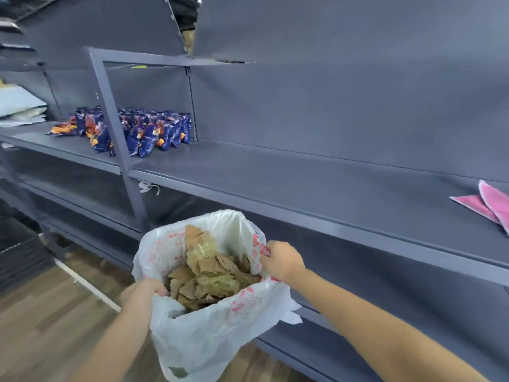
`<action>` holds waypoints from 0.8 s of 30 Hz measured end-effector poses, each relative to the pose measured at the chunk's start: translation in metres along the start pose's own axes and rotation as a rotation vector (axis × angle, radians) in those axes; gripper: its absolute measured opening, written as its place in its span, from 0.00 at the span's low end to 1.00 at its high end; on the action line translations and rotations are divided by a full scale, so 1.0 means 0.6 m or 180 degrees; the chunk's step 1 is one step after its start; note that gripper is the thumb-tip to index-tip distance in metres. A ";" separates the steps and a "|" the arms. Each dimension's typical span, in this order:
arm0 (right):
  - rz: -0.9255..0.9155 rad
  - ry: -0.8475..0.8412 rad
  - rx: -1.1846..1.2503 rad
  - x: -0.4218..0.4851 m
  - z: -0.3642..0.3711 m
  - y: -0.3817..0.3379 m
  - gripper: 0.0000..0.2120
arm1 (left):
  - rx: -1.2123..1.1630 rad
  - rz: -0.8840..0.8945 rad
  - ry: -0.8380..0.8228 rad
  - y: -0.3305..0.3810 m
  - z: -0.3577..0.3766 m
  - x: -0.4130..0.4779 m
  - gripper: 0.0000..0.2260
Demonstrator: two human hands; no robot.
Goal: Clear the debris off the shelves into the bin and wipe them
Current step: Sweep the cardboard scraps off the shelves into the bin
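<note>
- Two bare hands hold one white plastic bag (209,334) with red print, up in front of the shelving and above the wood floor (41,321)
- The left hand (143,292) has its fingers closed over the near-left edge of the bag's mouth
- The right hand (281,260) has its fingers pinched shut on the far-right edge, so the mouth is pulled wide between the two
- One heap of debris (209,277) sits inside the bag: many torn brown cardboard scraps, too jumbled to count, with crumpled yellowish clear film among them
- The long grey shelf (303,188) just behind the bag is bare along its middle
- One pink cloth (487,205) lies at the right end of that shelf, folded so two flaps show, well apart from both hands
- One cluster of blue and orange snack packets (143,128) stands at the left end of the same level, on both sides of a grey upright post (115,128); their number is hard to make out, certainly more than ten
- Lower shelves run beneath, at least two visible on the left
- A few pale flat packs (19,106) are stacked at the far left edge
</note>
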State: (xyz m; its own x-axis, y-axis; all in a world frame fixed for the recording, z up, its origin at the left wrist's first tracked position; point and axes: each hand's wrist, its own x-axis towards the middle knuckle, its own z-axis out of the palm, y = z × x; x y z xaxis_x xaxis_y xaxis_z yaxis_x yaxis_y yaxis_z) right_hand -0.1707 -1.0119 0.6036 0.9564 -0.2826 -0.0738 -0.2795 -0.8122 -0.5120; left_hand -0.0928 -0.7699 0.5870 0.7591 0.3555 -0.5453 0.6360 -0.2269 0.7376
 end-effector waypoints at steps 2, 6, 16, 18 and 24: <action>0.0116 -0.0004 -0.0009 0.000 -0.017 0.019 0.12 | 0.0229 0.0178 -0.0044 0.009 0.023 -0.003 0.16; 0.0290 0.0035 0.0049 -0.006 -0.037 0.059 0.08 | 0.0837 0.0272 -0.0353 0.015 0.062 -0.028 0.12; 0.0435 0.0119 0.0141 -0.021 -0.037 0.100 0.09 | 0.0485 0.0338 -0.0721 0.039 0.078 -0.051 0.16; 0.0517 0.0165 0.0256 -0.020 -0.039 0.105 0.10 | 0.0609 0.0666 -0.0652 0.029 0.077 -0.059 0.17; 0.0713 0.0121 0.0885 -0.010 -0.049 0.111 0.18 | 0.1080 0.0378 -0.0506 0.011 0.075 -0.083 0.09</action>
State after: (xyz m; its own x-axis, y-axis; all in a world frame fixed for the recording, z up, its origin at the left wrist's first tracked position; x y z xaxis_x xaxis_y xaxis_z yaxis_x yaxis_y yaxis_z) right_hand -0.1977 -1.0789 0.5950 0.8688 -0.4608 -0.1813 -0.4430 -0.5596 -0.7004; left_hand -0.1203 -0.8300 0.6013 0.8253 0.1698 -0.5386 0.5318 -0.5544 0.6402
